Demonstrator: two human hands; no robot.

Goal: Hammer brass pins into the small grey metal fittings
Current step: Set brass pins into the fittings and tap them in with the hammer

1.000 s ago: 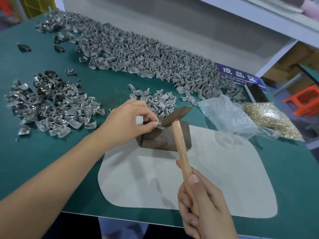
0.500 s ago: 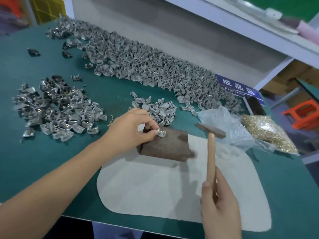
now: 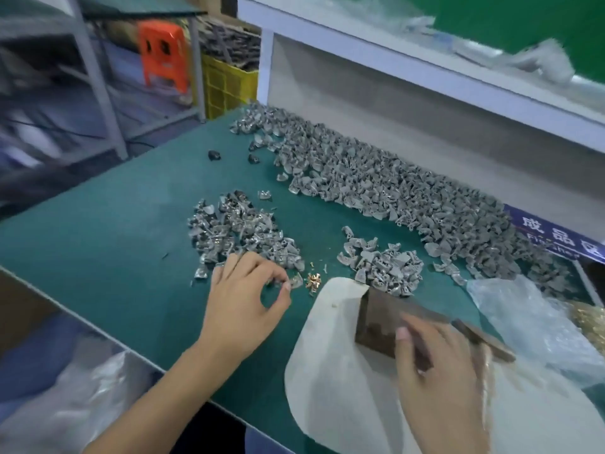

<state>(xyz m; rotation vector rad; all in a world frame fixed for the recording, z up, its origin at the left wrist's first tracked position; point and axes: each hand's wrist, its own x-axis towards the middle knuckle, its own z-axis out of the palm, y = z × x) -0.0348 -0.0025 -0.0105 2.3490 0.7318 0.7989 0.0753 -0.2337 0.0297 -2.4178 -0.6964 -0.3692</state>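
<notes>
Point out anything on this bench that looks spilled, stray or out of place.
A few brass pins lie loose on the green mat, apart from the bag of pins at the right edge. Two dark fittings sit alone, away from the grey piles. Otherwise nothing stands out.

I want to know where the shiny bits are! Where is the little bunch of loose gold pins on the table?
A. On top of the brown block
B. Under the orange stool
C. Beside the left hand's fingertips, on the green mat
C: the loose brass pins lie on the green mat just beside the left hand.
</notes>
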